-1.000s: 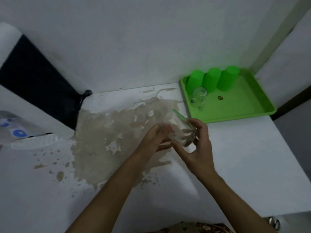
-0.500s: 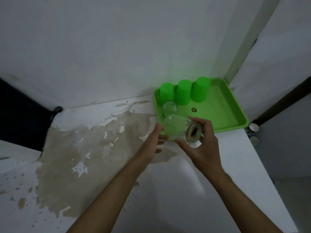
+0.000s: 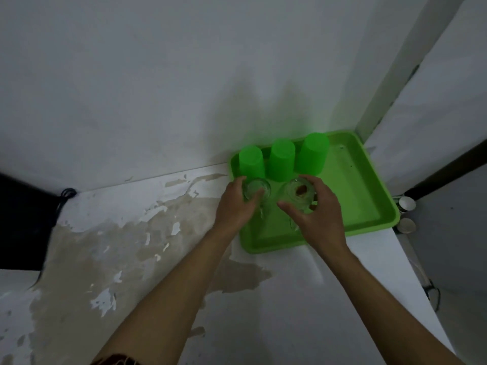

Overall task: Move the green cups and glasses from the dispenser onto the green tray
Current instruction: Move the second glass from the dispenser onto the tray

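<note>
The desk [image 3: 290,299], white with its facing peeled to bare brown over the left half, carries the green tray [image 3: 369,206] pushed into the wall corner, presumably to keep it steady and out of the way. Three green cups [image 3: 282,160] stand mouth-down in a row along the tray's back edge, likely so they drain and leave the front free. The left hand [image 3: 237,206] curls round one inverted glass [image 3: 257,189] and the right hand [image 3: 313,206] grips a second glass [image 3: 297,193] from above, both just before the cups, apparently being set down as a second row.

home corner: peeling white counter [image 3: 110,233], plain wall [image 3: 158,75].
</note>
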